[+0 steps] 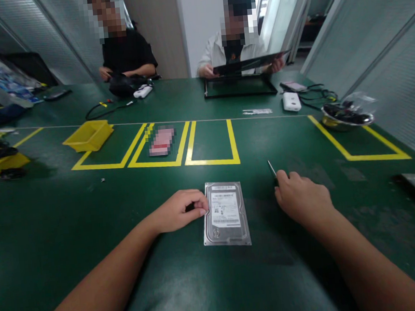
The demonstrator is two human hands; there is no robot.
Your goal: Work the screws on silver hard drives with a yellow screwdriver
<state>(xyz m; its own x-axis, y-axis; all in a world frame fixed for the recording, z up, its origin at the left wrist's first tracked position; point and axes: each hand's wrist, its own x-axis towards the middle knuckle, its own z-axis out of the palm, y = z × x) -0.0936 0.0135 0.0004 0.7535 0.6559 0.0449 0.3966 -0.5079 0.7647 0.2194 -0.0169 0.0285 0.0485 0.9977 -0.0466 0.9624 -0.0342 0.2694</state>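
Your left hand [178, 211], left of the hard drive [225, 214], is bare from fingertips to wrist, and so is your right hand [301, 195], right of the hard drive. Both show rounded knuckles. Your left forearm [109, 275] and right forearm [369, 257] are uncovered too, smooth in outline, slim at the wrists and broadening away from the hard drive.

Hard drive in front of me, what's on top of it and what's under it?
On top of the hard drive are white printed labels; your left hand is at its left edge. Anything underneath is hidden by the drive; only the green table around it shows.
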